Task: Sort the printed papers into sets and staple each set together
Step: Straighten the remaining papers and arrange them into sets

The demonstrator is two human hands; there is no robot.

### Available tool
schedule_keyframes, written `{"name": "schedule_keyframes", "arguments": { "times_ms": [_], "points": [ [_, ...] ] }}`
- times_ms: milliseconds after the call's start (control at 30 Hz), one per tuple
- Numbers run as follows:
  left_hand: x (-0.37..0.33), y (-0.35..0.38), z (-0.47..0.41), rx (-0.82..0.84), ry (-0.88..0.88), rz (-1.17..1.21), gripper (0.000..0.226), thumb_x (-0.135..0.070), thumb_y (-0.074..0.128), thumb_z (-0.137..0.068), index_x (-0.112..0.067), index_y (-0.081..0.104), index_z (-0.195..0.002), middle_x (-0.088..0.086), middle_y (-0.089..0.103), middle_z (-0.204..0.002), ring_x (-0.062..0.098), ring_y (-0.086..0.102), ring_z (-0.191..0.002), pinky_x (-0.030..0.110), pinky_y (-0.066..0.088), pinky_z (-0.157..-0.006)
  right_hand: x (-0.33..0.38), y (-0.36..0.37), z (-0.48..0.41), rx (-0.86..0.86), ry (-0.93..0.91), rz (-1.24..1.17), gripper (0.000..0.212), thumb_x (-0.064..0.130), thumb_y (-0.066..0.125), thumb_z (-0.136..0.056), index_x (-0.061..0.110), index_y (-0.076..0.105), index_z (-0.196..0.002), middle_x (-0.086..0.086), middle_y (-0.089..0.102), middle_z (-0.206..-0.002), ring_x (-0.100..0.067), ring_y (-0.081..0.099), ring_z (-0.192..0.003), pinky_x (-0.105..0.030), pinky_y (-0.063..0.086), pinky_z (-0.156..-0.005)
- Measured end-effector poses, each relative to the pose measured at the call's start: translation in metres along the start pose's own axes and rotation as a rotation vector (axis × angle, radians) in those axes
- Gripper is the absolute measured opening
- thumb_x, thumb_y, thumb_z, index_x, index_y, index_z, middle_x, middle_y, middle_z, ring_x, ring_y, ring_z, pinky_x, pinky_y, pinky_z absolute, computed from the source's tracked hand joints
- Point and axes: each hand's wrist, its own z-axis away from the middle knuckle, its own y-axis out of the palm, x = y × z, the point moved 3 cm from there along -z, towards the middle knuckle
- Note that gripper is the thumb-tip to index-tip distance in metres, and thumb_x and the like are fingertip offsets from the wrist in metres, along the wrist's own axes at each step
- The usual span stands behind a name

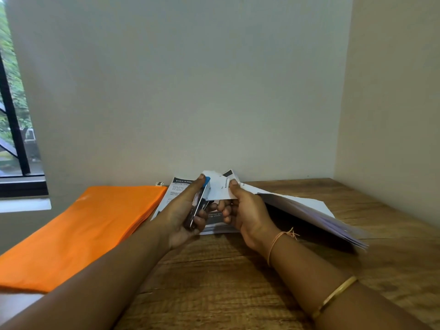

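Observation:
My left hand (pixel 183 217) grips a small stapler (pixel 201 203) with a blue tip, its jaws around the corner of a set of printed papers (pixel 309 210). My right hand (pixel 245 210) pinches that set near the same corner, thumb on top, and holds it lifted off the desk so the sheets fan out to the right. Under both hands a stack of printed sheets (pixel 177 189) lies flat on the wooden desk (pixel 214 282); its top page carries a dark header.
An orange folder (pixel 90 229) lies on the left part of the desk. A wall stands close behind the papers and another at the right. A window (pixel 14 115) is at the far left.

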Motion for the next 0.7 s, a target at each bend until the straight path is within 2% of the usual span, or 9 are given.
{"name": "schedule_keyframes", "arguments": {
  "times_ms": [100, 200, 367, 600, 700],
  "points": [
    [-0.0005, -0.0021, -0.0016, -0.01, -0.01, 0.003, 0.043, -0.056, 0.061, -0.08, -0.014, 0.057, -0.091, 0.003, 0.05, -0.061, 0.003, 0.037, -0.037, 0.011, 0.027, -0.029, -0.0006, 0.0002, 0.0008, 0.002, 0.002, 0.022, 0.029, 0.03, 0.04, -0.102, 0.007, 0.057, -0.102, -0.006, 0.055, -0.056, -0.01, 0.044, -0.043, -0.018, 0.037, -0.039],
    [0.0001, -0.0018, -0.0007, -0.007, -0.009, 0.001, 0.047, -0.057, 0.064, -0.076, -0.014, 0.058, -0.093, 0.005, 0.052, -0.071, 0.004, 0.04, -0.038, 0.011, 0.029, -0.03, -0.0005, -0.0009, 0.0011, 0.0, -0.007, 0.067, 0.031, 0.032, 0.039, -0.102, 0.008, 0.058, -0.094, -0.005, 0.053, -0.056, -0.01, 0.041, -0.043, -0.019, 0.035, -0.04],
    [0.0015, 0.0006, 0.0056, 0.011, -0.027, -0.058, 0.042, -0.054, 0.065, -0.077, -0.012, 0.061, -0.081, 0.004, 0.059, -0.055, 0.008, 0.05, -0.041, 0.014, 0.04, -0.035, -0.0005, -0.0024, 0.0011, -0.005, -0.009, 0.079, 0.032, 0.033, 0.038, -0.102, 0.01, 0.059, -0.092, -0.001, 0.049, -0.051, -0.008, 0.037, -0.04, -0.018, 0.03, -0.039],
    [0.0007, -0.0016, 0.0041, 0.008, -0.007, -0.029, 0.037, -0.044, 0.069, -0.076, -0.01, 0.061, -0.088, 0.005, 0.06, -0.058, 0.009, 0.051, -0.043, 0.014, 0.039, -0.033, -0.0009, -0.0019, 0.0013, 0.012, 0.017, 0.029, 0.03, 0.033, 0.038, -0.102, 0.012, 0.057, -0.111, 0.0, 0.049, -0.051, -0.008, 0.037, -0.042, -0.018, 0.03, -0.04],
    [0.0001, -0.0024, 0.0047, 0.004, 0.0, -0.044, 0.037, -0.044, 0.071, -0.071, -0.011, 0.063, -0.086, 0.005, 0.064, -0.06, 0.011, 0.057, -0.048, 0.016, 0.046, -0.038, -0.0007, -0.0019, 0.0018, 0.019, 0.016, 0.03, 0.028, 0.033, 0.038, -0.102, 0.013, 0.058, -0.101, 0.0, 0.048, -0.05, -0.008, 0.036, -0.043, -0.018, 0.029, -0.04]
  ]
}}
